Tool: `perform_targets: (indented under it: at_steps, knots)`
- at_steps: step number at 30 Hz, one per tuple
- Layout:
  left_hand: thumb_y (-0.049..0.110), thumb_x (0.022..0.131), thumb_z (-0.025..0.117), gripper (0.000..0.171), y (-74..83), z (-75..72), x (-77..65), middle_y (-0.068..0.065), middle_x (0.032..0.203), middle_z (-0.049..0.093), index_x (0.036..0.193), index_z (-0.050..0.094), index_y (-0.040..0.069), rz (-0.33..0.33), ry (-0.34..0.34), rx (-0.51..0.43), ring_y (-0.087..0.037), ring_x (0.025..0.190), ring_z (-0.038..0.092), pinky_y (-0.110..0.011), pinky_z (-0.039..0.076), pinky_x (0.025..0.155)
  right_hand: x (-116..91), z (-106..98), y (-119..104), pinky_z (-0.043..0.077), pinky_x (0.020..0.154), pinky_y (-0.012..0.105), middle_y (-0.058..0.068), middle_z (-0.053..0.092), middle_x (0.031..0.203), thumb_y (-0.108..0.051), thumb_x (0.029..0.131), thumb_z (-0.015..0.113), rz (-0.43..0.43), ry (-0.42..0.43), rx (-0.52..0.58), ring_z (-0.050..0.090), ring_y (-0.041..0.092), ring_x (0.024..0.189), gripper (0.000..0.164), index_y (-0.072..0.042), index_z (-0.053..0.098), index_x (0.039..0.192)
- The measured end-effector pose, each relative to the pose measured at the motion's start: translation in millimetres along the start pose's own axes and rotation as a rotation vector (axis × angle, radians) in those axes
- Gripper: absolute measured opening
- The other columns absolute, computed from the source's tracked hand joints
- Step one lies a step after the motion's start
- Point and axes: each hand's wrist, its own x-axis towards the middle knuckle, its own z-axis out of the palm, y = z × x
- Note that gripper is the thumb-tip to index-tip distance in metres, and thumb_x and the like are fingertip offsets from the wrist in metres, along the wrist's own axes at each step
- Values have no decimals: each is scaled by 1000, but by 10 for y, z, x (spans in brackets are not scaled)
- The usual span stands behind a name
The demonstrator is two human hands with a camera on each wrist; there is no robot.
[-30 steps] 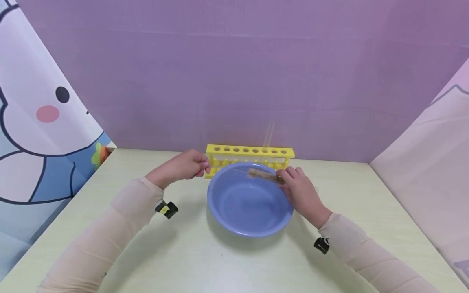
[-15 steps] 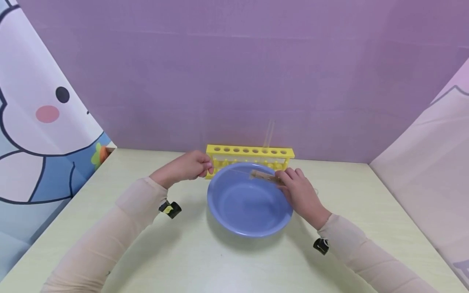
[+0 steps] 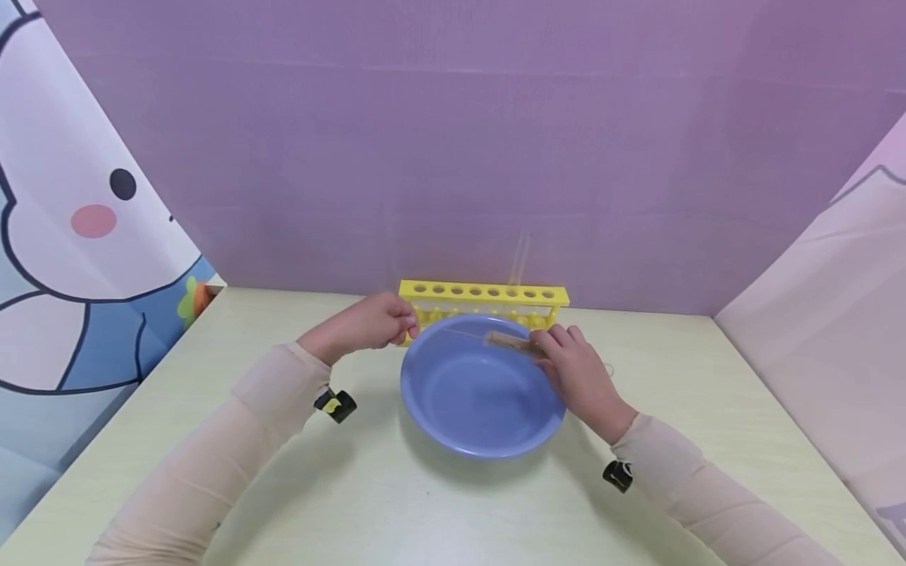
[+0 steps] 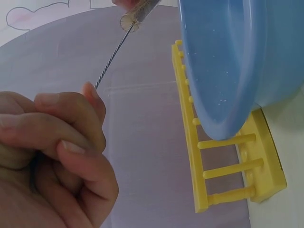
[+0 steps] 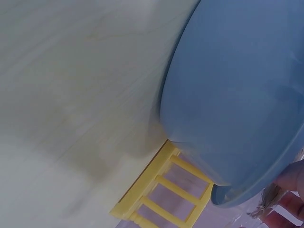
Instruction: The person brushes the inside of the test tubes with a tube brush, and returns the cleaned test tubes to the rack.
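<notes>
My right hand (image 3: 579,377) grips a clear test tube (image 4: 147,8) over the far right rim of the blue basin (image 3: 488,454). Inside the tube are the brown bristles (image 3: 506,340) of a test tube brush, its end level with the tube's mouth in the left wrist view. The brush's twisted wire handle (image 4: 113,58) runs left to my left hand (image 3: 371,321), whose curled fingers pinch it just beyond the basin's left rim. In the right wrist view, fingers (image 5: 289,178) show around the tube at the lower right, partly cut off.
A yellow test tube rack (image 3: 484,291) stands right behind the basin, its lower part partly hidden. One clear test tube (image 3: 520,258) sticks up from it. A purple backdrop (image 3: 453,157) rises at the table's (image 3: 425,511) far edge.
My left hand has moved a little to the right, toward the tube. The bristles, earlier fuzzy and spread at the tube's mouth, now lie within it. The right hand has barely moved.
</notes>
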Motion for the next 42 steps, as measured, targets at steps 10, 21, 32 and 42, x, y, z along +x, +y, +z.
perform_targets:
  at_steps: [10,21,32,42]
  knots:
    - [6,97,41,27,4,58,66,-1,57,43,79,60,-2,11,-25,-29,-12,48,31,-22,27,50,-1,32,-10,40,59,30,5,58,95,-1,75,76,-9,28,-2,46,22,79,39,-12,57,107]
    - [5,97,42,29,46,144,135,-1,57,45,73,58,4,25,-20,-58,-10,47,29,-21,26,48,3,51,-21,38,54,29,6,54,90,-1,74,77,-36,61,-55,44,23,76,40,-12,55,107]
    - [8,98,42,28,70,239,182,-1,57,46,79,62,1,24,-50,-55,-10,49,35,-22,31,50,14,64,-71,34,50,27,4,51,84,1,73,77,-53,65,-87,43,22,73,40,-14,56,103]
    - [6,97,42,28,88,306,238,-1,56,45,77,62,1,10,-75,-74,-9,47,32,-21,29,49,28,77,-106,33,50,26,2,48,81,1,73,77,-66,73,-89,41,21,71,37,-14,56,98]
